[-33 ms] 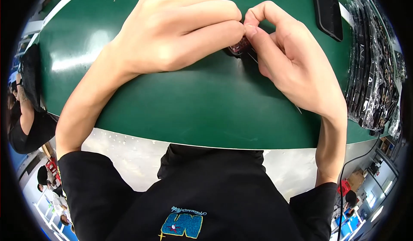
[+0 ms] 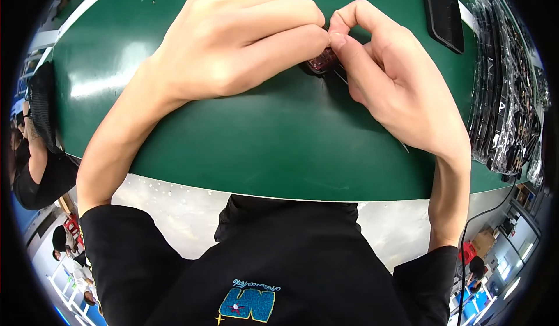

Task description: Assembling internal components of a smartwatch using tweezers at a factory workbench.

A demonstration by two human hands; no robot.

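My left hand (image 2: 244, 41) has its fingers curled and pressed together over a small dark red piece like a circuit board (image 2: 321, 63), mostly hidden beneath them. My right hand (image 2: 387, 73) is closed in a pinch, thumb against forefinger, right at the left fingertips. What lies between that thumb and forefinger is too small to make out. A thin metal rod (image 2: 405, 146) shows below the right palm, and a similar thin line appears near the dark red piece; the hand hides the stretch between. Both hands are above the green table (image 2: 279, 157).
A black phone (image 2: 443, 20) lies at the far right. Beside it is a long stack of black parts in clear plastic bags (image 2: 503, 93). A black cable (image 2: 489, 212) hangs over the right edge. At the left are a black mesh item (image 2: 42, 107) and another person's arm (image 2: 36, 151).
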